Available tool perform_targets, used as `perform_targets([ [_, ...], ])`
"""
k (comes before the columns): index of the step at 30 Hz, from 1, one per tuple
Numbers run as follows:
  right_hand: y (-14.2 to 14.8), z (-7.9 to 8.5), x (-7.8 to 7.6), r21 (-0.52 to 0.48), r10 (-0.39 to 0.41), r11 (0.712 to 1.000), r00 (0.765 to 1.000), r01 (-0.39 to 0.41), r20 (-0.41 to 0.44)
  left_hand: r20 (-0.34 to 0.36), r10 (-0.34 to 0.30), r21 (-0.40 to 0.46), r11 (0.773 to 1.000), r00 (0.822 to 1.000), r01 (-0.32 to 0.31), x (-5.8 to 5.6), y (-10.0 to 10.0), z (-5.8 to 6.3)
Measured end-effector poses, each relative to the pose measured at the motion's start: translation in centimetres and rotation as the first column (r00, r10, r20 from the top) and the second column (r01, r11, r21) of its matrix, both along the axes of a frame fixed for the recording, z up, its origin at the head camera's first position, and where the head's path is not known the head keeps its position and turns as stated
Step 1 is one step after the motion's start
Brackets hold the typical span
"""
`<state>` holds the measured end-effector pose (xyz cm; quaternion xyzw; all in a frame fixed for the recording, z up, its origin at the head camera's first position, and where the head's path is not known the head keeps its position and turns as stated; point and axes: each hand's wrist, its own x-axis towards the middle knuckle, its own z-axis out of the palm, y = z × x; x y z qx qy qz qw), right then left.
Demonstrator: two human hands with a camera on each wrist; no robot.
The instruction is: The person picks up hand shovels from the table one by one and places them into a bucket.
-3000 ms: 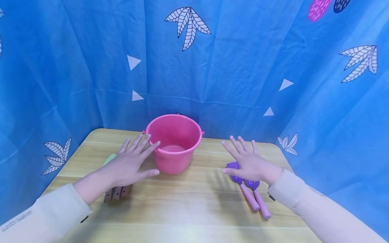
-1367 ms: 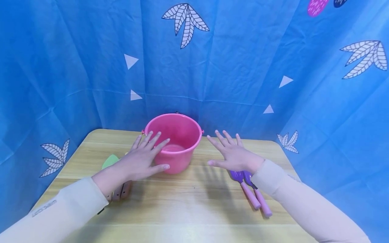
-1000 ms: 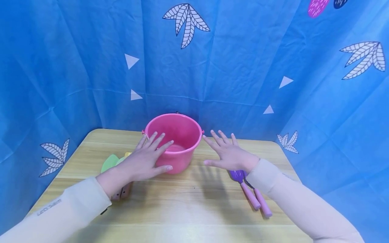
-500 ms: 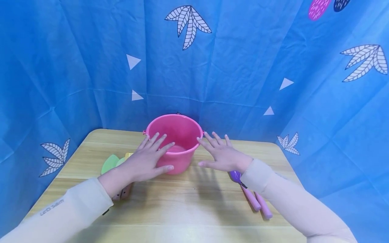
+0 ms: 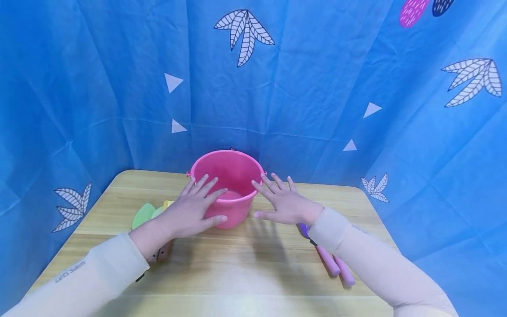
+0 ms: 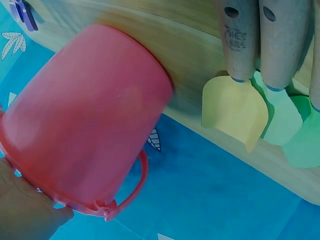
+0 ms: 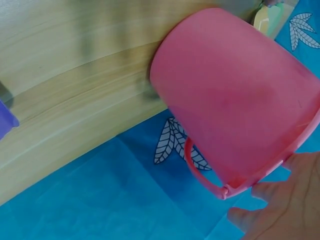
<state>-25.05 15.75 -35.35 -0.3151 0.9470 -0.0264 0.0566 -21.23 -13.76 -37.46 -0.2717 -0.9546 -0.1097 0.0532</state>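
A pink bucket (image 5: 233, 215) stands upright on the wooden table, its inside bare. My left hand (image 5: 192, 212) is spread over its near left rim, fingers straight. In the left wrist view the left hand (image 6: 25, 205) lies along the rim of the bucket (image 6: 90, 115). My right hand (image 5: 288, 205) reaches the right rim with fingers spread, thumb apart. The right wrist view has the right hand's fingertips (image 7: 267, 190) right at the rim of the bucket (image 7: 235, 90). Neither hand grips anything. Part of the bucket's front is hidden behind the left hand.
Left of the bucket lie three wooden-handled spatulas with yellow (image 6: 232, 105), mint (image 6: 280, 120) and green (image 6: 305, 145) heads, partly under the left arm. Two purple-headed tools with pink handles (image 5: 328, 262) lie at right, partly under the right sleeve. A blue patterned curtain (image 5: 301, 101) surrounds the table.
My right hand has moved left from above the purple tools to the bucket's right rim. My left hand has shifted right over the bucket's left rim. The bucket has stayed put.
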Motion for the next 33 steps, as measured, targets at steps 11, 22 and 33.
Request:
perform_targets([
  [11, -0.7, 0.3, -0.2, -0.016, 0.025, 1.000, 1.000, -0.025, -0.001, -0.051, -0.040, 0.030, 0.999, 0.998, 0.042, -0.5, 0.3, -0.1],
  [22, -1.5, 0.2, -0.6, -0.050, 0.013, 0.999, 0.999, -0.011, 0.038, -0.125, -0.046, 0.046, 0.998, 0.991, 0.052, -1.1, 0.6, -0.7],
  [33, -2.7, 0.5, -1.0, -0.069, 0.055, 0.996, 0.996, -0.050, 0.069, -0.134, -0.045, 0.087, 0.995, 0.990, 0.057, -1.7, 0.8, -0.8],
])
